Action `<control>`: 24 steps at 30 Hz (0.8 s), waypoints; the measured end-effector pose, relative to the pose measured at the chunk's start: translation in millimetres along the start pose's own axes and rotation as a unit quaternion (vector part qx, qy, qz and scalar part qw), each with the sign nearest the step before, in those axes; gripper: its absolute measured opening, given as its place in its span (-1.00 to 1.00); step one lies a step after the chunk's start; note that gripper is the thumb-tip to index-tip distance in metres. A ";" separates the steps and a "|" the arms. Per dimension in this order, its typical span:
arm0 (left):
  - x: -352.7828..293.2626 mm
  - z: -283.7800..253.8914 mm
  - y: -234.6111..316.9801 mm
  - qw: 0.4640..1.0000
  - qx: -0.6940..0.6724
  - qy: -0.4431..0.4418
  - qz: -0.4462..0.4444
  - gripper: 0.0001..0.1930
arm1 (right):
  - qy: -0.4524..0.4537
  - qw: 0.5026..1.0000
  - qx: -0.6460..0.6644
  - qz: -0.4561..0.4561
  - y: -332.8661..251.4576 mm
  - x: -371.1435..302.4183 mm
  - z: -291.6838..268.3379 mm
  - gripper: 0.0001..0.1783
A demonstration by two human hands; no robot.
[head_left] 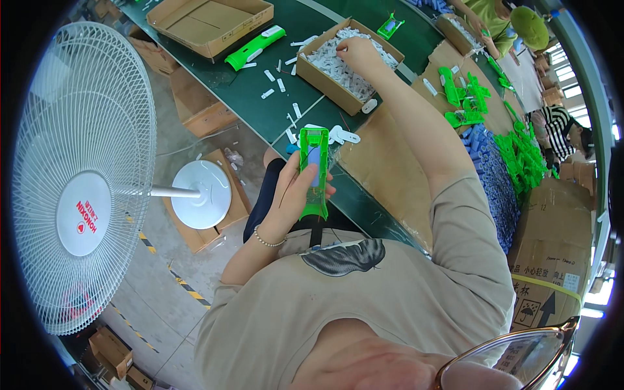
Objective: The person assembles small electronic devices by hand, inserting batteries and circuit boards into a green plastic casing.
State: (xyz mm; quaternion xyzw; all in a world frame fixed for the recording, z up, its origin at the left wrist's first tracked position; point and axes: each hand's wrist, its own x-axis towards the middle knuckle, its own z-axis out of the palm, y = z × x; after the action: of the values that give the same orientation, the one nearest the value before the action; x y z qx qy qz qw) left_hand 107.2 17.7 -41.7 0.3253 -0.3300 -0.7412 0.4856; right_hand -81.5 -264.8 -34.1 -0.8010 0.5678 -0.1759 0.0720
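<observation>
My left hand (291,188) is wrapped round a bright green plastic housing (314,134), held upright near the table's front edge. A blue cylinder that looks like a battery (314,158) lies inside it under my thumb, and a thin dark wire hangs by my wrist. Over at the far side, my right hand (359,56) dips into a cardboard box (333,94) heaped with small white plastic parts (338,75). Its fingers are drawn together at the heap; what they hold, if anything, is hidden. Several white parts (349,136) lie just beyond the housing.
A long green housing (255,49) and a shallow cardboard tray (211,26) occupy the table's far left. On the right are piled green housings (520,153) and blue cylinders (484,169). A large white fan (88,182) stands at my left. Other people (559,130) sit farther right.
</observation>
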 end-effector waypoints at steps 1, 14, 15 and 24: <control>-1.0 -3.0 1.2 1.000 0.013 0.025 0.004 -0.71 | -0.003 1.000 -0.001 -0.007 -8.5 5.1 2.8 -0.76; 4.0 -12.2 -1.4 0.994 -0.021 0.095 0.041 -0.71 | -0.069 0.831 0.500 0.234 -35.8 -26.2 -31.0 -0.73; 5.6 -10.3 -0.6 0.995 -0.022 0.092 0.039 -0.71 | -0.068 0.764 0.599 0.230 -42.1 -43.4 -42.7 -0.76; 26.1 17.4 26.1 0.984 0.043 0.043 0.167 -0.48 | -0.385 0.476 0.762 0.212 -83.3 -182.7 -89.0 -0.86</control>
State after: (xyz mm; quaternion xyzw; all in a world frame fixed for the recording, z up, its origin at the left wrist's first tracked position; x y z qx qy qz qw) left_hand 98.2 -11.8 -14.9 0.3176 -0.3897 -0.6204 0.6020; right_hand -93.8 -57.8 38.2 -0.2741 0.2780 -0.1922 0.9004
